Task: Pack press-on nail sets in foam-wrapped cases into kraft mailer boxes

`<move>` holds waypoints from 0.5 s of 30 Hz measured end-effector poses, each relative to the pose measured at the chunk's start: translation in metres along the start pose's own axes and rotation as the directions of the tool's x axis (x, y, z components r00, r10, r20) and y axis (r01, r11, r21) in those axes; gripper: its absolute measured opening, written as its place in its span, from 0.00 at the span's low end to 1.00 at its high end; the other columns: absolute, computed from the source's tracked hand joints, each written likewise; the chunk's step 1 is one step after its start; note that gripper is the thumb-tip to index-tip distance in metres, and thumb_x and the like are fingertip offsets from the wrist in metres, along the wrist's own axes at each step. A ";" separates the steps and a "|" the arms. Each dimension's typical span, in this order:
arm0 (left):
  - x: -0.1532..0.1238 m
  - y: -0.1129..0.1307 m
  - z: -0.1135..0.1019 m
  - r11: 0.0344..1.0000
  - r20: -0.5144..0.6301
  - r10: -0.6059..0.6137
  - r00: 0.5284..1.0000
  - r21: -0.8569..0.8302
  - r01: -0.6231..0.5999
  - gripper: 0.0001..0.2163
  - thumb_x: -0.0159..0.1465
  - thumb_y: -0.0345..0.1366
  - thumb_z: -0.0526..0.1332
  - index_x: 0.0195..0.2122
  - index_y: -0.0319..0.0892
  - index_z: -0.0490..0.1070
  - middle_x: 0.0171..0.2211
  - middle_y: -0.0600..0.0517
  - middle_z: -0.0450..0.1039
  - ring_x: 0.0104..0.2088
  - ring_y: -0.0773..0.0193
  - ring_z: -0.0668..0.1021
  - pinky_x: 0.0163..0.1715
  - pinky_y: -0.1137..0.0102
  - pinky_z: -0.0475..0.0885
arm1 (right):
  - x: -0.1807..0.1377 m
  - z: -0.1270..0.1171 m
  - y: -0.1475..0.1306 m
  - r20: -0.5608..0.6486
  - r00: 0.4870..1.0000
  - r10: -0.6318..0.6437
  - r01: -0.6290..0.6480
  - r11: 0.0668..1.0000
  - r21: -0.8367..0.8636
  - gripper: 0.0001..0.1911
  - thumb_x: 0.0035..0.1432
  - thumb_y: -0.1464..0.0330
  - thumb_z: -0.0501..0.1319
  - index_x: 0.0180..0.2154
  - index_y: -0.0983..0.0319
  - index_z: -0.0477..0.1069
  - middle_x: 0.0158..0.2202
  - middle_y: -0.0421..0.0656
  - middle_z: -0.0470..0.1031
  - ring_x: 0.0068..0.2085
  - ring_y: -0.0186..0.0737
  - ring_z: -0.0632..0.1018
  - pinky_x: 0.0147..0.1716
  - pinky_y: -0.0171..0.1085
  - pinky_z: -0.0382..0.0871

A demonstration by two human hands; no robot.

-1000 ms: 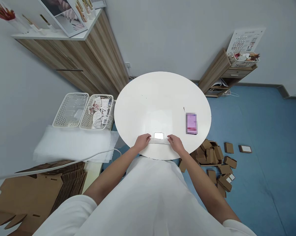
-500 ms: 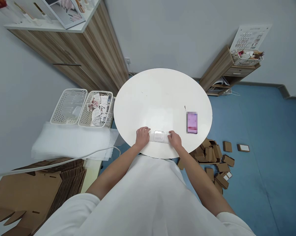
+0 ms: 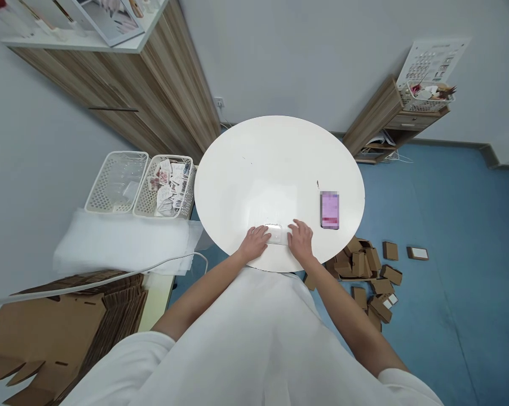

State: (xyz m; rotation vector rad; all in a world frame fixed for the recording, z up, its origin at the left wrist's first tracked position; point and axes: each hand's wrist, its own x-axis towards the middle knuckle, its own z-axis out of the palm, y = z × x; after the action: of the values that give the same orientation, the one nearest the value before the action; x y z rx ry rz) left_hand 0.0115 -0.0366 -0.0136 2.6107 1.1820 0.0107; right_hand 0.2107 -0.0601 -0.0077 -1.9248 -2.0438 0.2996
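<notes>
On the white oval table [image 3: 275,152], near its front edge, lies a small clear plastic case [image 3: 274,233] on a thin translucent white sheet [image 3: 284,235]. My left hand [image 3: 255,243] rests palm down at the case's left end, fingers stretched out and lying over that side of the sheet. Just right of the case is my right hand [image 3: 300,241], its fingers apart and curved by the sheet's right end. Whether the right fingertips touch the sheet is too small to tell.
A phone [image 3: 330,210] with a blurred screen lies at the table's right. Two white baskets [image 3: 94,194], stacked foam sheets [image 3: 119,239] and flat cardboard [image 3: 47,332] stand at left, crossed by a white cable [image 3: 153,265]. Small brown boxes [image 3: 358,262] lie on the floor at right.
My left hand has moved right, from the sheet's left end to the case, and its fingers now reach over it. My right hand has lifted its fingers and spread them slightly.
</notes>
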 end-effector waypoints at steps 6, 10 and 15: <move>0.006 -0.007 0.001 0.998 0.022 -0.005 1.000 -0.061 0.006 0.16 0.55 0.39 0.58 0.45 0.43 0.62 0.60 0.43 0.49 0.60 0.53 0.52 0.54 0.58 0.53 | -0.002 0.009 -0.007 0.281 0.913 -0.296 0.298 0.954 0.037 0.18 0.49 0.64 0.61 0.43 0.61 0.64 0.60 0.51 0.52 0.59 0.53 0.54 0.52 0.51 0.52; 0.012 -0.011 -0.001 0.993 0.073 0.012 0.997 -0.116 -0.004 0.17 0.55 0.38 0.58 0.46 0.43 0.61 0.58 0.43 0.52 0.57 0.54 0.58 0.51 0.60 0.57 | 0.011 0.019 -0.001 0.359 0.900 -0.246 0.229 0.969 0.090 0.20 0.47 0.68 0.62 0.44 0.61 0.62 0.59 0.51 0.54 0.55 0.51 0.61 0.47 0.49 0.60; 0.005 -0.008 -0.007 0.988 0.075 0.038 0.996 -0.152 -0.026 0.17 0.53 0.38 0.58 0.44 0.42 0.61 0.54 0.43 0.57 0.51 0.53 0.64 0.48 0.61 0.60 | 0.005 0.011 -0.001 0.385 0.877 -0.285 0.248 0.958 0.145 0.19 0.47 0.69 0.60 0.43 0.62 0.62 0.55 0.52 0.58 0.51 0.48 0.66 0.46 0.46 0.61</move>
State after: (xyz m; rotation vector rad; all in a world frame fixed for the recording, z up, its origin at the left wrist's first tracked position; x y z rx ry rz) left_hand 0.0085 -0.0263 -0.0090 2.4750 1.0691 0.0050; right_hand 0.2053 -0.0544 -0.0174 -1.5949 -2.4712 0.7627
